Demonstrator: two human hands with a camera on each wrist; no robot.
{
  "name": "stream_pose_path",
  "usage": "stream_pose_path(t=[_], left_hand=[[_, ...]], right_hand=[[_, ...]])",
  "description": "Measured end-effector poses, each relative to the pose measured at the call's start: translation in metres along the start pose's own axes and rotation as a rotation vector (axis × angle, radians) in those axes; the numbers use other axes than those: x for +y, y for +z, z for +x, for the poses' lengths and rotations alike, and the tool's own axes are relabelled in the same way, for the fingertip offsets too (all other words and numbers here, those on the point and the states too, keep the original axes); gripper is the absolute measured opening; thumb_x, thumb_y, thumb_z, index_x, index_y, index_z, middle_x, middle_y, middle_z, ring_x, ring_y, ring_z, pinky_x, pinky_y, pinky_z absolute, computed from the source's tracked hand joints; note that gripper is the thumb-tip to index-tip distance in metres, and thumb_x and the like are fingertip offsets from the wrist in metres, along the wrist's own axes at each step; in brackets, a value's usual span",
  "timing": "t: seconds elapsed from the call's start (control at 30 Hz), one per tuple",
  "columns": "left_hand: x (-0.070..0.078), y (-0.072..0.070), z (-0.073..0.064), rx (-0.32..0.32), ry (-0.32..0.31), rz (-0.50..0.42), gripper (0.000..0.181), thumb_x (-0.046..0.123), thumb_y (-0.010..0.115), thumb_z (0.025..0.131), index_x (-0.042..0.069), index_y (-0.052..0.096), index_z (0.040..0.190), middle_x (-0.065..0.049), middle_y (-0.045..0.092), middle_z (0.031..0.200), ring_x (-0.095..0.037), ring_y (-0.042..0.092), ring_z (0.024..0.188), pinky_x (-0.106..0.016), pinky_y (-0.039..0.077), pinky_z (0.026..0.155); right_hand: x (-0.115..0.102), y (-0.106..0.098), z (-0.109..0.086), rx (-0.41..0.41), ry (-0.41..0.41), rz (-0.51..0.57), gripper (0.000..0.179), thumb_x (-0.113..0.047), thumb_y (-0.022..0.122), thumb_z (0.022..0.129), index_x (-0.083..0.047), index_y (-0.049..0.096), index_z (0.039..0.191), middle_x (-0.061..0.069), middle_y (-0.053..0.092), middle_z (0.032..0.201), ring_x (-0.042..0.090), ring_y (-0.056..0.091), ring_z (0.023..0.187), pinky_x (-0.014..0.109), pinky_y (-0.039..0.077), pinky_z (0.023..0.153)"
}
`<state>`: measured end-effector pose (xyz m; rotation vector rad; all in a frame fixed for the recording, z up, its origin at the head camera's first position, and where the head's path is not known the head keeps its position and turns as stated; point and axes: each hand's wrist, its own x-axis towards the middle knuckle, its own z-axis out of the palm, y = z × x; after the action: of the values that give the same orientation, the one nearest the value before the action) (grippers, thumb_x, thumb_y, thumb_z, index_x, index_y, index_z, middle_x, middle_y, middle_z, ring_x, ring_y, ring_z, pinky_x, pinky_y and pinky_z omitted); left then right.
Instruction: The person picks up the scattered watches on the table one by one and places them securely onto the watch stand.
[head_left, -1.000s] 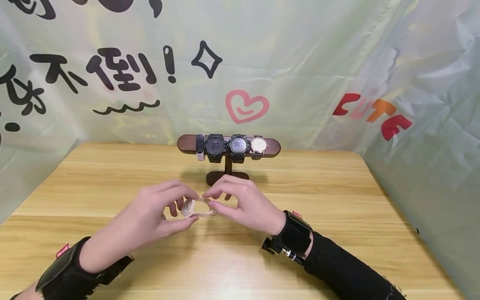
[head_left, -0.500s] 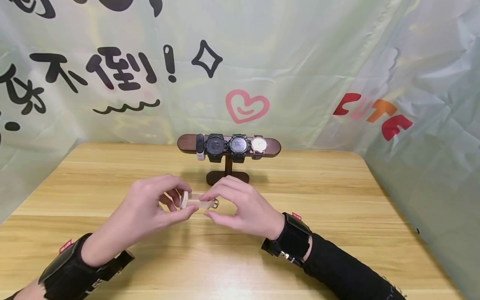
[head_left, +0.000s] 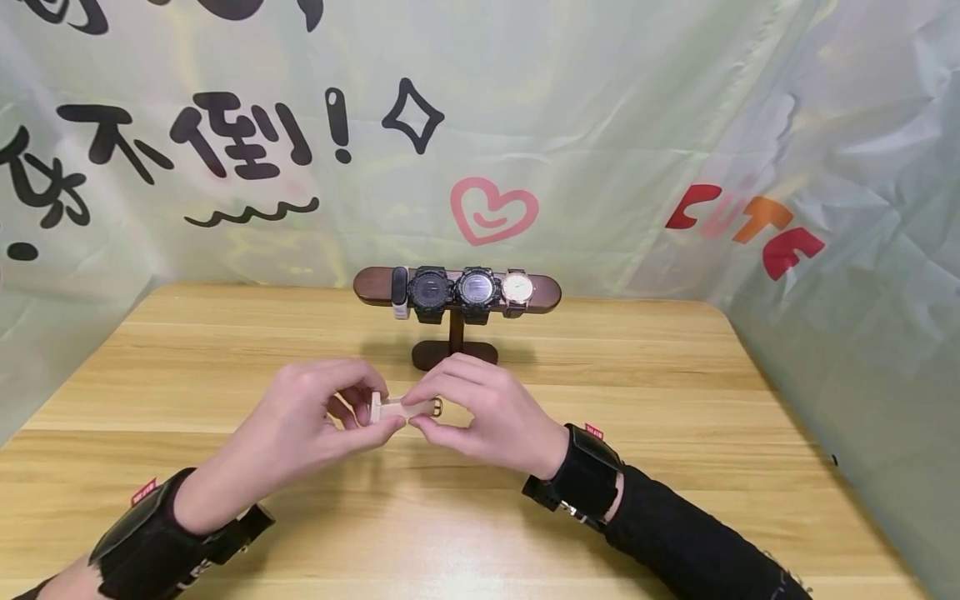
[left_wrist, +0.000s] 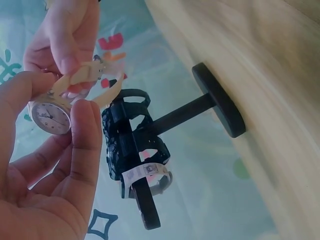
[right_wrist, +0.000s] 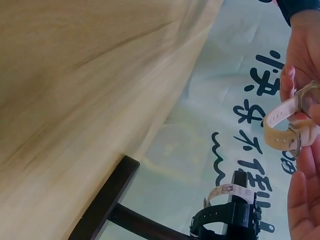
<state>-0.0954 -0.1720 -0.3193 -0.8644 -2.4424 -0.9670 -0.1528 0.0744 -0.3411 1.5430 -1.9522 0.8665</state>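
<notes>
A wristwatch (head_left: pixel 392 409) with a cream strap is held in the air above the table, between both hands. My left hand (head_left: pixel 311 417) pinches its case by the edges, and the white dial (left_wrist: pixel 51 118) shows in the left wrist view. With thumb and forefinger, my right hand (head_left: pixel 483 408) holds the strap near the gold-toned buckle (head_left: pixel 438 407). The strap is curved, and its holed end (right_wrist: pixel 282 111) and buckle part (right_wrist: pixel 281 139) lie close together in the right wrist view. Fingers partly hide the case there.
Behind the hands stands a dark wooden watch stand (head_left: pixel 456 333). On its bar sit a fitness band (head_left: pixel 401 287), two black digital watches (head_left: pixel 431 290) and a gold-rimmed watch (head_left: pixel 517 288). A printed cloth (head_left: pixel 600 125) hangs behind the wooden table (head_left: pixel 637 375).
The watch has turned so that its case is edge-on to the head view. The buckle now shows beyond the right fingertips, which have shifted along the strap. The stand is unmoved.
</notes>
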Motion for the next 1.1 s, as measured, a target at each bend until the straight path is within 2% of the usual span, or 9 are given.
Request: stream_pose_path(t=[0.13,0.2,0.5,0.6,0.7,0.83,0.97,1.1], left_hand=[[0.000,0.001,-0.001,-0.009,-0.028,-0.021,0.020,0.018,0.091,0.086,0.022,0.072,0.092,0.018,0.064,0.076,0.005,0.061,0.067,-0.015,0.059,0.060],[0.001,0.002,-0.001,-0.029,-0.062,-0.053,0.019,0.022,0.091,0.087,0.022,0.073,0.092,0.017,0.066,0.076,0.004,0.062,0.067,-0.017,0.060,0.060],[0.003,0.000,0.000,-0.165,-0.218,-0.272,0.028,0.031,0.092,0.087,0.019,0.072,0.102,0.010,0.075,0.085,-0.004,0.072,0.075,-0.027,0.066,0.068],[0.004,-0.001,0.000,-0.189,-0.274,-0.355,0.032,0.029,0.092,0.087,0.016,0.072,0.108,0.004,0.077,0.092,-0.008,0.076,0.080,-0.030,0.067,0.072],[0.005,0.000,-0.001,-0.187,-0.308,-0.403,0.035,0.021,0.093,0.086,0.012,0.071,0.112,0.000,0.077,0.096,-0.010,0.077,0.082,-0.031,0.068,0.073],[0.004,0.002,-0.001,-0.163,-0.311,-0.415,0.034,0.012,0.093,0.084,0.012,0.072,0.111,-0.001,0.076,0.095,-0.011,0.075,0.081,-0.029,0.066,0.069],[0.005,0.006,-0.002,-0.143,-0.285,-0.420,0.032,0.007,0.092,0.083,0.012,0.072,0.108,-0.001,0.075,0.092,-0.011,0.074,0.078,-0.028,0.065,0.065],[0.006,0.009,-0.002,-0.129,-0.257,-0.435,0.033,0.005,0.092,0.082,0.010,0.072,0.107,-0.001,0.075,0.093,-0.011,0.073,0.076,-0.028,0.065,0.065]], right_hand=[[0.000,-0.002,0.000,0.033,0.007,0.025,0.020,-0.006,0.084,0.086,-0.012,0.079,0.104,-0.004,0.077,0.100,0.008,0.069,0.092,0.014,0.057,0.087],[0.001,-0.002,0.000,0.050,0.006,0.039,0.020,-0.004,0.084,0.086,-0.011,0.079,0.104,-0.002,0.077,0.100,0.008,0.070,0.092,0.013,0.057,0.086],[0.008,-0.008,0.002,0.111,0.035,0.158,0.021,0.003,0.083,0.085,-0.006,0.079,0.104,0.004,0.079,0.098,0.013,0.074,0.090,0.020,0.063,0.081],[0.010,-0.011,0.002,0.112,0.071,0.192,0.022,0.004,0.082,0.086,-0.006,0.080,0.106,0.005,0.081,0.100,0.015,0.076,0.093,0.023,0.064,0.084],[0.011,-0.013,0.001,0.109,0.109,0.213,0.023,0.004,0.082,0.087,-0.006,0.081,0.107,0.005,0.081,0.101,0.015,0.077,0.095,0.023,0.064,0.087],[0.011,-0.013,0.000,0.107,0.135,0.218,0.021,0.003,0.082,0.087,-0.006,0.082,0.106,0.005,0.082,0.101,0.015,0.078,0.094,0.022,0.064,0.084],[0.011,-0.012,-0.002,0.112,0.158,0.225,0.020,0.003,0.082,0.088,-0.005,0.082,0.106,0.006,0.082,0.101,0.015,0.078,0.093,0.022,0.064,0.080],[0.011,-0.011,-0.002,0.118,0.200,0.231,0.018,0.002,0.081,0.090,-0.006,0.081,0.106,0.007,0.083,0.103,0.014,0.078,0.091,0.022,0.065,0.082]])
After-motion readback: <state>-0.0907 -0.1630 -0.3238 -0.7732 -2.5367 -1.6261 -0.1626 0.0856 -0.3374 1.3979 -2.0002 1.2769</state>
